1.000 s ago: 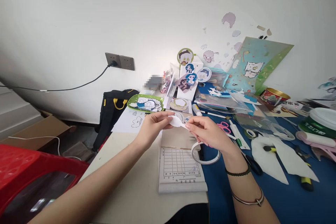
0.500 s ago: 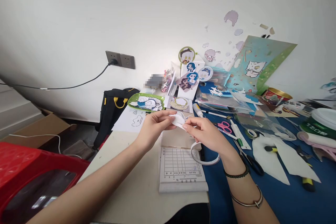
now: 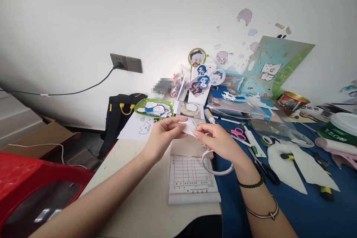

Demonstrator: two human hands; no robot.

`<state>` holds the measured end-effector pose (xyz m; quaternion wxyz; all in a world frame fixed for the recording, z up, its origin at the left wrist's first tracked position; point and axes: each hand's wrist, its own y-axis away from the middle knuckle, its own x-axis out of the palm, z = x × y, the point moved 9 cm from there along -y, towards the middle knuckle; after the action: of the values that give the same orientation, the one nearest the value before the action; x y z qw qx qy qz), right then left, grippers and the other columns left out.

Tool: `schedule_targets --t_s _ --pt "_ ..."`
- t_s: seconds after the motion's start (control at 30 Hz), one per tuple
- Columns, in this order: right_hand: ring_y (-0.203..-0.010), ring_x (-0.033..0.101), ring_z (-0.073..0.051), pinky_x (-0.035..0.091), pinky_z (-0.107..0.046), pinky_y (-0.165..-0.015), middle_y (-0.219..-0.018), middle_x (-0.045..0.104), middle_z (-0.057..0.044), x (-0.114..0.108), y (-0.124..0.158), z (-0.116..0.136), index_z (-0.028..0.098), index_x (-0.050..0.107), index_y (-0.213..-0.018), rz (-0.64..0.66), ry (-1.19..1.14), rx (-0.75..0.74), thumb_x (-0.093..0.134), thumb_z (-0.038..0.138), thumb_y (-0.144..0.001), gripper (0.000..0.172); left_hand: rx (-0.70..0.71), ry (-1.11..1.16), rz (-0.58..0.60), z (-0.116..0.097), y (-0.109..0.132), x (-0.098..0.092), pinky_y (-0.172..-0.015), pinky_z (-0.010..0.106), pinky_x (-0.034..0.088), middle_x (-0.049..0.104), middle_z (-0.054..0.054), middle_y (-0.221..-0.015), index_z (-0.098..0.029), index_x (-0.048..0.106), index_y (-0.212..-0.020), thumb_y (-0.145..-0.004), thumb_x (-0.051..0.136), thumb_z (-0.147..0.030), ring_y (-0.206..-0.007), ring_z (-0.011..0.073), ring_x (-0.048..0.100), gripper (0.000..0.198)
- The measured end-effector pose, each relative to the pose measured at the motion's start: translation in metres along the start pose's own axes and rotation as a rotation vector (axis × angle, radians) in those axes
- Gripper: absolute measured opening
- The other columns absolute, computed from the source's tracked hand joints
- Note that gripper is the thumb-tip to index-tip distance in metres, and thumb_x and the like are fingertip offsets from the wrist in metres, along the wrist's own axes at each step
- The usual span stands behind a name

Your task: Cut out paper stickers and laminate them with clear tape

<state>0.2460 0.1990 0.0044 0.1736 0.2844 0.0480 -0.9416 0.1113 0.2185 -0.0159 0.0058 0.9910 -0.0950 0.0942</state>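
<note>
My left hand (image 3: 161, 137) pinches a small white paper cut-out (image 3: 189, 126) from the left. My right hand (image 3: 219, 141) pinches the same piece from the right, fingertips closed on its edge. A thin white tape roll (image 3: 216, 163) hangs under my right hand, around its lower fingers. Both hands hover above a ruled notepad (image 3: 192, 178) lying on the table.
Pink scissors (image 3: 238, 133), black scissors (image 3: 264, 171), a glue stick (image 3: 209, 116) and white cut sheets (image 3: 295, 167) lie on the blue mat (image 3: 306, 212). Cartoon cut-outs (image 3: 154, 108) stand at the back. A red plastic stool (image 3: 30, 182) is at lower left.
My hands have drawn slightly closer together on the paper piece, and the piece looks more folded between them. The view shifted a little.
</note>
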Motion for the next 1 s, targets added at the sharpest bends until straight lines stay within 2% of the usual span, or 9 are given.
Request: schedule_targets --t_s 0.53,0.73,1.0 --pt "-0.050 0.036 -0.009 0.027 -0.022 -0.047 -0.059 0.036 0.005 -0.0026 0.0010 0.0006 0.019 0.048 -0.067 -0.014 0.018 0.009 0.048 0.034 -0.087 0.026 0.004 -0.020 0.004 -0.0025 0.0024 0.0003 -0.078 0.032 0.058 0.074 0.002 -0.070 -0.016 0.071 -0.095 -0.070 0.074 -0.031 -0.067 0.0164 0.069 0.030" --pt "-0.051 0.034 -0.008 0.027 -0.022 -0.048 -0.059 0.037 0.006 -0.0038 0.0012 0.0005 0.018 0.047 -0.065 -0.027 0.025 0.006 0.049 0.034 -0.087 0.027 0.018 -0.043 0.047 -0.0041 0.0025 0.0050 -0.076 0.027 0.056 0.075 0.002 -0.079 -0.018 0.070 -0.097 -0.068 0.077 -0.029 -0.077 0.0170 0.070 0.032" --pt "-0.052 0.033 -0.008 0.026 -0.022 -0.049 -0.057 0.038 0.006 -0.0048 0.0023 0.0034 0.018 0.047 -0.064 -0.039 0.044 -0.013 0.050 0.031 -0.085 0.025 0.025 -0.085 0.049 -0.0023 0.0023 0.0040 -0.078 0.029 0.056 0.075 0.002 -0.081 -0.019 0.068 -0.102 -0.069 0.076 -0.027 -0.078 0.0181 0.070 0.036"
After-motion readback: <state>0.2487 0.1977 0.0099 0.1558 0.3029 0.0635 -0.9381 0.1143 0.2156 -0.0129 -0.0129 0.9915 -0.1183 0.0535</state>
